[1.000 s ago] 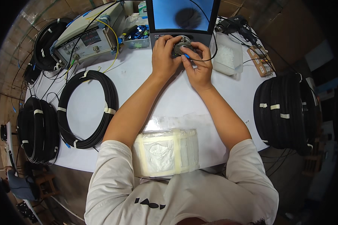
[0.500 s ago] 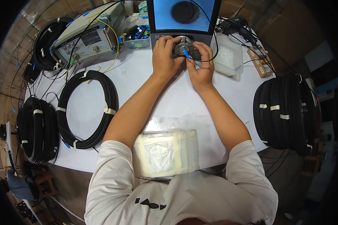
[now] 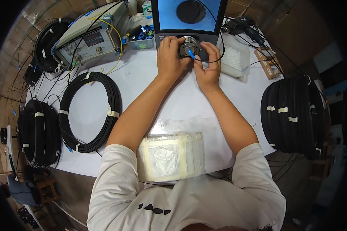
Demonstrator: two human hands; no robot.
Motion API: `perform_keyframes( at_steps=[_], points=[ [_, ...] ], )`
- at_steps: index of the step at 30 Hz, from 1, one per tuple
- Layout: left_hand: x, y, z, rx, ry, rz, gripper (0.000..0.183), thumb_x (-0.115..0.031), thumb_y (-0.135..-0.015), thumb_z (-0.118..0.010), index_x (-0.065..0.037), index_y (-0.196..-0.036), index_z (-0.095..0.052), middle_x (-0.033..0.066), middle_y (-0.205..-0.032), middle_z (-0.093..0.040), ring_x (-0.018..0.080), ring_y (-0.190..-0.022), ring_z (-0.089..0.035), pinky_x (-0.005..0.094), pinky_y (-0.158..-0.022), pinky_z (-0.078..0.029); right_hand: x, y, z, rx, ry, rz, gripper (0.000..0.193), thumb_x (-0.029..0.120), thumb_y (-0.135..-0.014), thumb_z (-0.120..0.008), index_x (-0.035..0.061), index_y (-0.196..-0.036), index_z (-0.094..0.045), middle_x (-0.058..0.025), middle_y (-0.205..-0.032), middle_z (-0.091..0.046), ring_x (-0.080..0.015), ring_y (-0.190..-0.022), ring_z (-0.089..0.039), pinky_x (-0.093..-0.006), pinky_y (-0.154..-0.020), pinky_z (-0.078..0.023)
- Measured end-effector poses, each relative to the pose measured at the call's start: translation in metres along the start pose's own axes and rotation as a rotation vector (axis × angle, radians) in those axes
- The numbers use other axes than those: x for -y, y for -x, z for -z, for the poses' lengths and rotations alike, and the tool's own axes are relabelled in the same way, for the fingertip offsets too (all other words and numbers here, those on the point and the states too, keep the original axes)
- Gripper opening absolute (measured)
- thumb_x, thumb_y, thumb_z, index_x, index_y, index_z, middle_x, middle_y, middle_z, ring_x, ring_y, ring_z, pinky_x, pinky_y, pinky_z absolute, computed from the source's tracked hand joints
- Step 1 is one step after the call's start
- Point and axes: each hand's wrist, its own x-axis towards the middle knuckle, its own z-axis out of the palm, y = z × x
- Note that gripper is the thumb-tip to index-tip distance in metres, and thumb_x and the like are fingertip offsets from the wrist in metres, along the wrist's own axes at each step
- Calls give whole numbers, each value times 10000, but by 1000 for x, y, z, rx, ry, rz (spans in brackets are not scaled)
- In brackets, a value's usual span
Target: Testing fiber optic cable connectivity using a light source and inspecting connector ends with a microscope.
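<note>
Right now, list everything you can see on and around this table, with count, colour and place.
screen: one, blue with a dark round blot, far edge of the table
round metal fitting: one, grey, below the screen, between both hands
blue plug: one, at the fitting, by the right fingers
test box: one, grey, far left
cable coil: one, black with white tape, on the table left
cable bundles: black, one stack on the right edge, more off the left edge
clear tub: one, with white wipes, right of the screen
taped pad: one, white and cream, near edge
table: one, white
left hand: grip on the fitting
right hand: fingers at the plug
</note>
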Motion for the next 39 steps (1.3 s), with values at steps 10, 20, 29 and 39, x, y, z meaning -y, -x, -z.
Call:
perform_keyframes(
  at_steps=[10,20,29,39],
  points=[
    [0,-1,5,53,64,-44,693,-102,-621,-862,-128,-1276,-637,84,-1222,-598,330,-1088,-584,441,-939,-479,1,1,0,33,50,49,436,101,-855,-761,139,-1275,-651,-124,-1317,-579,-335,-1193,-586,-411,-1005,-501],
    [2,1,3,42,60,-43,683,-43,-621,-844,-130,-1267,-639,78,-1220,-602,328,-1101,-590,446,-947,-482,-1,3,-1,44,57,59,369,134,-855,-793,207,-1212,-736,-105,-1313,-577,-315,-1168,-588,-400,-974,-515],
    [3,0,3,35,50,-50,664,-57,-627,-841,-121,-1257,-639,82,-1221,-602,330,-1102,-588,442,-942,-480,1,0,-2,38,50,65,352,118,-851,-799,216,-1186,-757,-103,-1297,-586,-305,-1170,-594,-389,-973,-517],
    [4,2,2,14,52,-66,672,-71,-633,-839,-126,-1270,-634,90,-1222,-596,342,-1102,-586,450,-941,-482,3,-3,-2,23,65,89,309,117,-816,-834,199,-1111,-791,-107,-1244,-618,-306,-1137,-609,-399,-952,-514]
  ],
)
